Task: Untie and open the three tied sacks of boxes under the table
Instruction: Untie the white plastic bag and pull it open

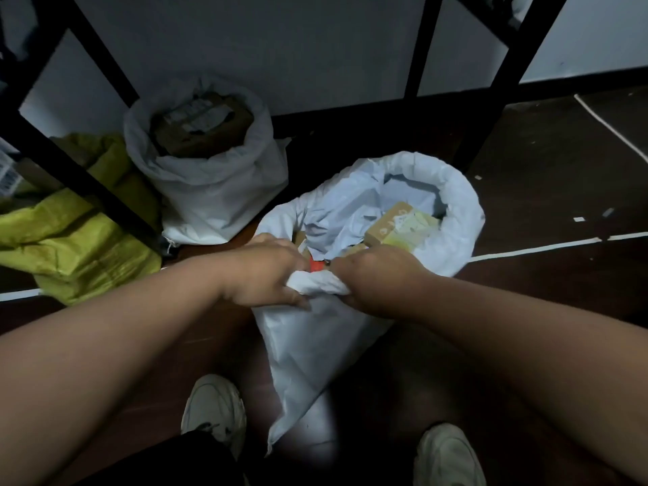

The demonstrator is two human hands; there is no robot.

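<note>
- The near rim of the open white woven plastic sack, lying on the dark floor, is gripped by the left hand and right hand, fingers curled.
- Cardboard boxes are seen inside.

We see a pale bluish-white sack in front of us, with tan boxes inside carrying a pale yellow-green label and a small patch of bright red-orange at its mouth. Behind it stands a white sack holding brown boxes with white labels, and at the left a yellow-green woven sack. The table frame is black, the floor dark brown with white lines, the shoes off-white.
</note>
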